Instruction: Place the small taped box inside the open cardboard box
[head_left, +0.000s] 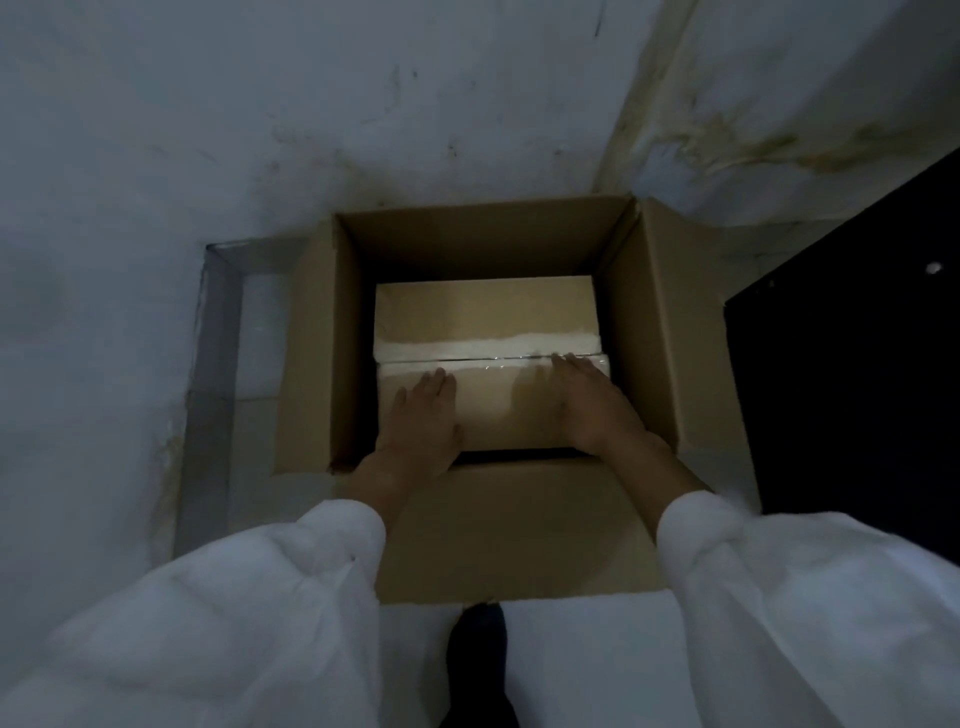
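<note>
The small taped box, brown with a shiny white tape strip across its top, lies inside the open cardboard box and fills most of its floor. My left hand rests flat on the taped box's near left part, fingers together and stretched forward. My right hand lies flat on its near right part, fingertips at the tape seam. Neither hand wraps around the box. The big box's flaps are folded outward on all sides; the near flap lies between my forearms.
The cardboard box stands in a corner against a stained pale wall. A grey raised border runs along its left side. A dark cabinet or door stands to the right. My dark shoe shows below the near flap.
</note>
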